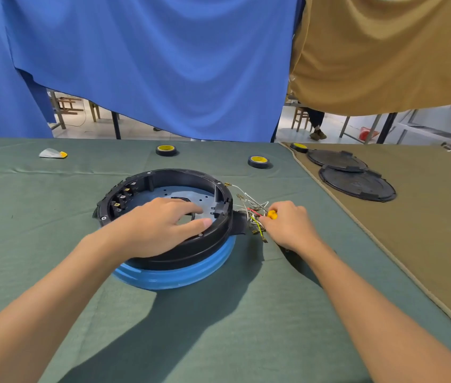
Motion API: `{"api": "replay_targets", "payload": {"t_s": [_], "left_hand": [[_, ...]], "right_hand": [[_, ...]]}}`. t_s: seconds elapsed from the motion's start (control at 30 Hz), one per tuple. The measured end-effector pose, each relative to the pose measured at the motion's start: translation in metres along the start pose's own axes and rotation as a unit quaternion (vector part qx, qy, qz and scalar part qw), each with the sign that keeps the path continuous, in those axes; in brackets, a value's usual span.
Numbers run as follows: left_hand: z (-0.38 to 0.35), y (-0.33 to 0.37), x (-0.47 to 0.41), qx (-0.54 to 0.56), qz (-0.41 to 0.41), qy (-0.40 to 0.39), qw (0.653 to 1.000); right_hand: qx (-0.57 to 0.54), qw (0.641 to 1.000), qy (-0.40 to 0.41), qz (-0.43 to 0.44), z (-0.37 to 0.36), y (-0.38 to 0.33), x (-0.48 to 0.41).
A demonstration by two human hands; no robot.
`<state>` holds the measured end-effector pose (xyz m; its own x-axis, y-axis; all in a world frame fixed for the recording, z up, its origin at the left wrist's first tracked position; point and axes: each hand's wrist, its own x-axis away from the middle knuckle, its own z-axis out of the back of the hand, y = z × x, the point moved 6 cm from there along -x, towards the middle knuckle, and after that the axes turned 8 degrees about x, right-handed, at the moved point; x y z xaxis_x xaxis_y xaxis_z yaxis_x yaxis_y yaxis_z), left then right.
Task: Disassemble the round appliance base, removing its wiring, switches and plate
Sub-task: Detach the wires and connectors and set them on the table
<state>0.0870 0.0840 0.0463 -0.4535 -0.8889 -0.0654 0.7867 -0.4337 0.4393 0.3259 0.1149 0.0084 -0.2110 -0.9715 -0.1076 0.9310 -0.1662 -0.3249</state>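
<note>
Resting left hand (160, 228) on base (169, 217); right hand (288, 222) grips yellow-handled tool (272, 214).

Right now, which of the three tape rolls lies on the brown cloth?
The rightmost roll, next to the black lids on the brown cloth. The left roll and middle roll lie on the green cloth.

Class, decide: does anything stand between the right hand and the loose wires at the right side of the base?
Nothing visible does. The right hand is at the wires, pinching a small yellow part. The left hand rests on the base, apart from them.
</note>
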Motion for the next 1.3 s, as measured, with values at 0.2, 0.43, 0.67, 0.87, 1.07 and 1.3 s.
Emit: {"api": "replay_targets", "payload": {"t_s": [0.2, 0.43, 0.67, 0.87, 1.07, 1.3], "left_hand": [[0.013, -0.010, 0.003, -0.023, -0.021, 0.020, 0.999], [0.006, 0.002, 0.007, -0.150, -0.021, 0.100, 0.983], [-0.006, 0.000, -0.001, -0.116, -0.027, 0.062, 0.991], [-0.013, -0.004, -0.006, -0.122, -0.025, 0.026, 0.992], [-0.013, -0.005, -0.007, -0.126, -0.030, 0.039, 0.991], [-0.013, -0.005, -0.009, -0.117, -0.005, 0.015, 0.993]], "right_hand": [[-0.046, 0.992, 0.046, 0.110, 0.025, -0.016, 0.027], [-0.118, 0.977, -0.009, 0.178, 0.029, -0.021, 0.058], [-0.211, 0.964, -0.018, 0.162, 0.007, -0.038, 0.057], [-0.183, 0.974, 0.015, 0.132, -0.013, -0.037, 0.054], [-0.166, 0.978, 0.023, 0.124, -0.015, -0.040, 0.059], [-0.125, 0.978, 0.034, 0.162, -0.012, -0.046, 0.056]]}}
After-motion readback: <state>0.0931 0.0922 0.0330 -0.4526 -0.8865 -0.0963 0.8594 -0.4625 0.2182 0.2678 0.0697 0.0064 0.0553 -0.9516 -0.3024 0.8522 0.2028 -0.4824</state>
